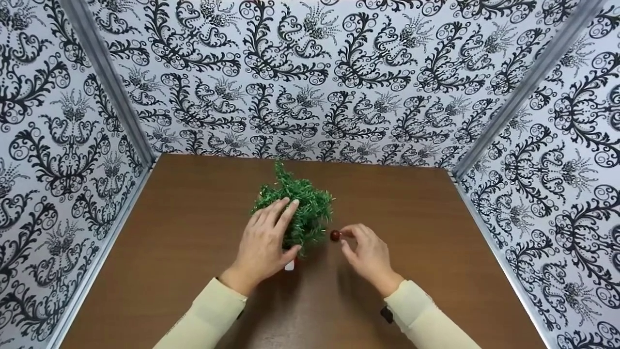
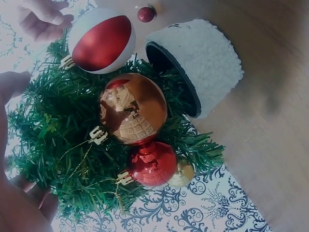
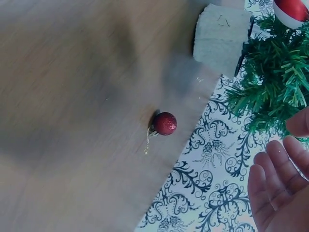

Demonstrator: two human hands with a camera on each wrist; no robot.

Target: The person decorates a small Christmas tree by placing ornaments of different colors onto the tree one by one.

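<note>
A small artificial Christmas tree (image 1: pixel 310 203) stands on the table. My left hand (image 1: pixel 264 237) lies over its left side, fingers fairly straight and spread on the branches. In the left wrist view, the tree carries a red-and-white bauble (image 2: pixel 101 41), a shiny gold bauble (image 2: pixel 135 108), a red bauble (image 2: pixel 153 163) and a smaller gold bauble (image 2: pixel 182 174). Its base is a white, fuzzy pot (image 2: pixel 203 63). A small glittery red bauble (image 3: pixel 165 123) with a gold string lies on the table, right of the tree. My right hand (image 1: pixel 368 252) hovers beside it, fingers loosely bent, holding nothing.
The brown table (image 1: pixel 193 203) is enclosed by walls with black-and-white scroll patterns (image 1: pixel 300 72). Grey metal posts (image 1: pixel 111 82) mark the corners, and a pale metal edge (image 1: pixel 508 271) runs along the right side.
</note>
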